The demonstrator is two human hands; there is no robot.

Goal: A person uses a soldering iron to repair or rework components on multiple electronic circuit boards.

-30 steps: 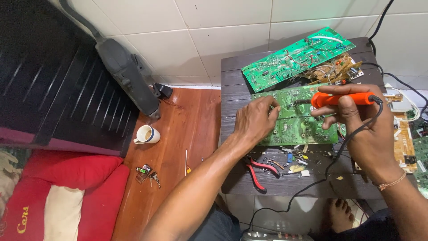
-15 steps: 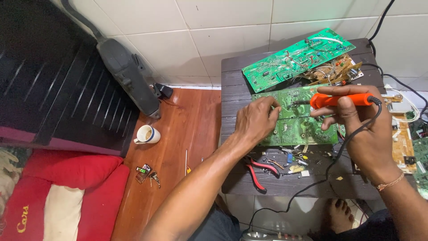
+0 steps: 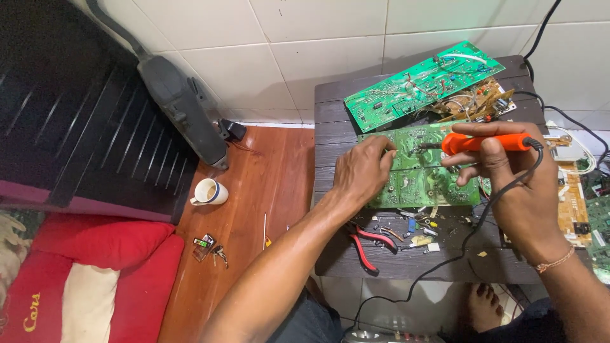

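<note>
Both forearms are bare, with no sleeves in sight. The right hand (image 3: 524,190) wears a thin beaded bracelet (image 3: 555,261) at the wrist; the left hand (image 3: 362,174) wears nothing. A bare foot (image 3: 484,303) shows below.

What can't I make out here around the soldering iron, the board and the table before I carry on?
- Head view: the iron's tip on the green circuit board is too small to tell which joint it touches.
- Anything under the left hand is hidden by its fingers.
- The orange soldering iron grip is partly covered by the right hand.
- The boards at the right are cut off by the frame edge.
- Small parts beside the red pliers are too small to identify.
</note>
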